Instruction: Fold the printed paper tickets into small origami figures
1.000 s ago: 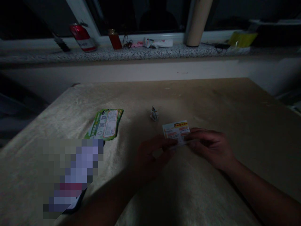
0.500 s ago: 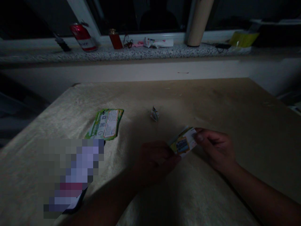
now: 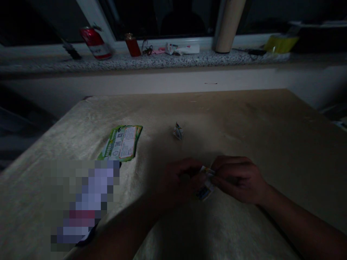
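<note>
**Shadowy desk [image 3: 257, 119], left hand [image 3: 180, 177] and right hand [image 3: 241, 178] on one printed card [image 3: 205, 192]**

The pale, mottled desk fills most of my view. Beyond it runs a speckled windowsill [image 3: 151, 63] under dark panes, with a tall cardboard tube [image 3: 230, 27] standing on it. On the desk's left side lies a long flat object [image 3: 92, 195], blurred into squares, so I can't say what it is. Near the front of the desk the two hands face each other, both with fingers pinched on the card, the left at one side, the right at the other. A green packet [image 3: 123, 142] lies just past the blurred object. Back on the sill leans a red can [image 3: 95, 43]. The card sits tilted between the fingertips, partly covered; whether it touches the desk I can't tell. Smallest is a folded scrap [image 3: 178, 131] beyond the hands.
</note>
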`<state>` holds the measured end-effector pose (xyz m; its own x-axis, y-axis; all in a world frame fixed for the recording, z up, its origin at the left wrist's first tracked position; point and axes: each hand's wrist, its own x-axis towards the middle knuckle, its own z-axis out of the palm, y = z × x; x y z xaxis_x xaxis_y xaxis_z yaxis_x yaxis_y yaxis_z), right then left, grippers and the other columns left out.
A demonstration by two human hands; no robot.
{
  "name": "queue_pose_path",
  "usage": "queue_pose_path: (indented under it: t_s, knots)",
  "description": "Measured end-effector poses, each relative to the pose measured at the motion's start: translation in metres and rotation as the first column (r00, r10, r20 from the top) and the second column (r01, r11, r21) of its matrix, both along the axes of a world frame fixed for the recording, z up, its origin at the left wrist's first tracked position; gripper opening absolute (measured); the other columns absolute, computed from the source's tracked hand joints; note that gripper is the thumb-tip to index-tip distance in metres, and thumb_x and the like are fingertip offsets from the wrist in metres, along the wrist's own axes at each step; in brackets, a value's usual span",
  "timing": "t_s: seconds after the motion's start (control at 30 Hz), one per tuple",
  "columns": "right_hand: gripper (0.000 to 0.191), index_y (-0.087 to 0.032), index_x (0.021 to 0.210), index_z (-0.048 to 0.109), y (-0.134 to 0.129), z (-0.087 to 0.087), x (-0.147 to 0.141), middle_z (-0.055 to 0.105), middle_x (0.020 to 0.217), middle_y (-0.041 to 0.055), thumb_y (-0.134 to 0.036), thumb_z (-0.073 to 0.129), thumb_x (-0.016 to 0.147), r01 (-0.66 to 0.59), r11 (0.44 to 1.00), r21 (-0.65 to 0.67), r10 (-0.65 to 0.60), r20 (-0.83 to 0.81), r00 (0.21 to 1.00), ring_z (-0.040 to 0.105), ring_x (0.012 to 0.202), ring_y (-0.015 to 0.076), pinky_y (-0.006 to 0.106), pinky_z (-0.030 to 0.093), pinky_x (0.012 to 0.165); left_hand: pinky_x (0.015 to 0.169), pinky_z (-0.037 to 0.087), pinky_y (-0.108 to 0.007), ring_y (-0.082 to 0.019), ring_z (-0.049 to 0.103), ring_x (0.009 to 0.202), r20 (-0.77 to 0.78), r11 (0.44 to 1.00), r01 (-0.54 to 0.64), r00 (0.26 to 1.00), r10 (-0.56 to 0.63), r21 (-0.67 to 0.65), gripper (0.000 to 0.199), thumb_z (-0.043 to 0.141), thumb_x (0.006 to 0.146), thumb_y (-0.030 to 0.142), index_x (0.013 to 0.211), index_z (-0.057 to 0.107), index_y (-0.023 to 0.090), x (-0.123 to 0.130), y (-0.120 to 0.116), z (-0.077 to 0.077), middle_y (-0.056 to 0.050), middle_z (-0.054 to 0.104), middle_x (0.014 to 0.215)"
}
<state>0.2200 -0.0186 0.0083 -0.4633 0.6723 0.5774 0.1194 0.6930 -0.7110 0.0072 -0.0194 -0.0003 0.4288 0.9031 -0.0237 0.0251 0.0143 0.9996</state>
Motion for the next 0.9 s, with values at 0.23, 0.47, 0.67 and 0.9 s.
queue_pose_path:
  t_s: [0.23,0.47,0.67,0.9]
  knots:
    - [0.013,-0.019,0.093,0.072,-0.002,0.006,0.006,0.072,0.078,0.0076,-0.022,0.06,0.096,-0.095,0.994,-0.047,0.095,0.005,0.995,0.067,0.07,0.0189,0.033,0.054,0.065,0.065,0.052,-0.024,-0.015,0.067,0.07,-0.052,0.998,-0.062,0.997,0.063,0.011,0.017,0.076,0.083,0.035,0.085,0.075,0.018,-0.001,0.002,-0.001,-0.002,0.074,0.076]
    - [0.044,-0.02,0.102,0.074,0.002,-0.005,0.018,0.076,0.085,0.0077,-0.057,0.05,0.1,0.024,0.909,-0.416,-0.072,-0.101,0.992,0.073,0.077,0.0213,0.029,0.057,0.065,0.055,0.053,-0.021,-0.013,0.066,0.063,-0.099,0.965,-0.261,0.96,0.262,0.029,0.013,0.071,0.083,0.031,0.084,0.069,0.018,-0.002,0.005,0.001,0.0,0.07,0.071]
    - [0.017,-0.019,0.091,0.075,0.006,-0.009,0.012,0.078,0.075,0.0032,-0.034,0.069,0.093,0.27,0.879,-0.393,-0.241,0.124,0.963,0.071,0.061,0.0149,0.023,0.055,0.056,0.056,0.051,-0.021,-0.013,0.063,0.062,-0.237,0.925,-0.274,0.911,0.337,0.263,0.007,0.066,0.085,0.027,0.087,0.066,0.02,-0.004,0.003,0.0,0.001,0.067,0.071]
    - [0.008,-0.019,0.089,0.075,0.004,-0.009,0.003,0.075,0.072,0.004,-0.021,0.068,0.091,0.259,0.966,0.024,-0.259,0.178,0.949,0.067,0.061,0.0156,0.028,0.053,0.056,0.059,0.047,-0.024,-0.014,0.063,0.062,-0.383,0.881,-0.139,0.862,0.332,0.451,0.011,0.066,0.085,0.03,0.086,0.068,0.02,0.004,0.001,0.006,-0.001,0.071,0.073]
